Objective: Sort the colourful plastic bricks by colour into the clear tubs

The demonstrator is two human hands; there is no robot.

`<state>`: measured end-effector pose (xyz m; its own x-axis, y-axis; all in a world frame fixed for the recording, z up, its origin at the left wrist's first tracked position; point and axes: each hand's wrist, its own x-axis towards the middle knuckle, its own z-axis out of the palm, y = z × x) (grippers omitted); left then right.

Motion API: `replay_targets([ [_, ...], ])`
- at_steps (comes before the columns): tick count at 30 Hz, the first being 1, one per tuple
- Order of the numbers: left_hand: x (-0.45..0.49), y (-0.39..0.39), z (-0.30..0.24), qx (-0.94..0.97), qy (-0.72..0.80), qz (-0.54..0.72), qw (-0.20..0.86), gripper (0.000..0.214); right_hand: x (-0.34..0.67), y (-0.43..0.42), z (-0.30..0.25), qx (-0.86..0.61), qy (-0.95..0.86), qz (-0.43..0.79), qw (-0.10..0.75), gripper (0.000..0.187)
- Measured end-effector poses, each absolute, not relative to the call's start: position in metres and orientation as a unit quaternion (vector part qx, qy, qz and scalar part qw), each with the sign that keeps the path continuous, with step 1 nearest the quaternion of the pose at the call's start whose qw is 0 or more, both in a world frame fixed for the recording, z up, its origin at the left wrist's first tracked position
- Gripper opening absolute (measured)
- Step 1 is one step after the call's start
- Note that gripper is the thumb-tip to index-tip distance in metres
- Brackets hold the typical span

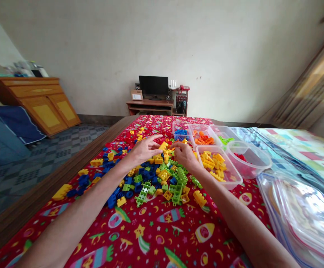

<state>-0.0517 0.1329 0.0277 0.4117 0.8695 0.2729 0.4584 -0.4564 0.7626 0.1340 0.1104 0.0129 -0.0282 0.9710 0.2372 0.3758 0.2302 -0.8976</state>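
A stack of clear lids (307, 212) with blue and red rims sits at the near right, just outside the right forearm. Between the forearms spreads a red cloth (150, 245) printed with rockets, stars and moons. Farther in lies a loose heap of plastic building bricks (164, 175), mainly yellow, blue and green; at its near edge are a long green brick (143, 193) and, to the right, a yellow brick with studs (199, 198).

Both hands are over the far part of the heap. The left hand (147, 148) has its thumb and fingers parted, with a small yellow block (163, 146) at the fingertips; whether it is gripped I cannot tell. The right hand (183, 154) is half curled, index finger reaching toward the left hand, and what it may hold is hidden.

Right beside the right hand is a clear rectangular tub (230, 185) of yellow bricks, with a round tub (265, 160) holding red pieces to its right. Behind them, clear tubs hold orange bricks (203, 138), lime-green pieces (225, 140) and blue bricks (181, 133).

Against the far wall, a computer desk (150, 106) carries a black monitor (154, 86) and a cardboard box (136, 95).
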Motion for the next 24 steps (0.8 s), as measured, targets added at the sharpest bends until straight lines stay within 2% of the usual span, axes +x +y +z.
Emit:
replay_targets([
  [2, -0.048, 0.132, 0.026, 0.768, 0.411, 0.361, 0.334, 0.085, 0.132, 0.110, 0.012, -0.492, -0.589, 0.418, 0.486, 0.020],
  [4, -0.043, 0.129, 0.024, 0.766, 0.401, 0.370, 0.339, 0.086, 0.129, 0.106, 0.012, -0.461, -0.582, 0.458, 0.489, 0.028],
  [9, -0.036, 0.119, 0.024, 0.787, 0.389, 0.348, 0.329, 0.083, 0.128, 0.102, 0.015, -0.476, -0.663, 0.337, 0.469, 0.041],
  [12, -0.041, 0.118, 0.029, 0.810, 0.406, 0.314, 0.283, 0.067, 0.134, 0.104, 0.020, -0.512, -0.643, 0.303, 0.482, 0.042],
  [15, -0.053, 0.123, 0.033, 0.837, 0.456, 0.245, 0.179, 0.042, 0.141, 0.107, 0.024, -0.553, -0.596, 0.300, 0.499, 0.040],
  [18, -0.063, 0.130, 0.028, 0.849, 0.490, 0.167, 0.109, 0.026, 0.142, 0.109, 0.025, -0.521, -0.526, 0.399, 0.541, 0.033],
  [21, -0.064, 0.134, 0.016, 0.859, 0.491, 0.117, 0.090, 0.024, 0.139, 0.107, 0.028, -0.415, -0.407, 0.551, 0.599, 0.031],
  [24, -0.059, 0.134, 0.004, 0.876, 0.469, 0.089, 0.073, 0.025, 0.134, 0.103, 0.032, -0.359, -0.314, 0.635, 0.608, 0.033],
])
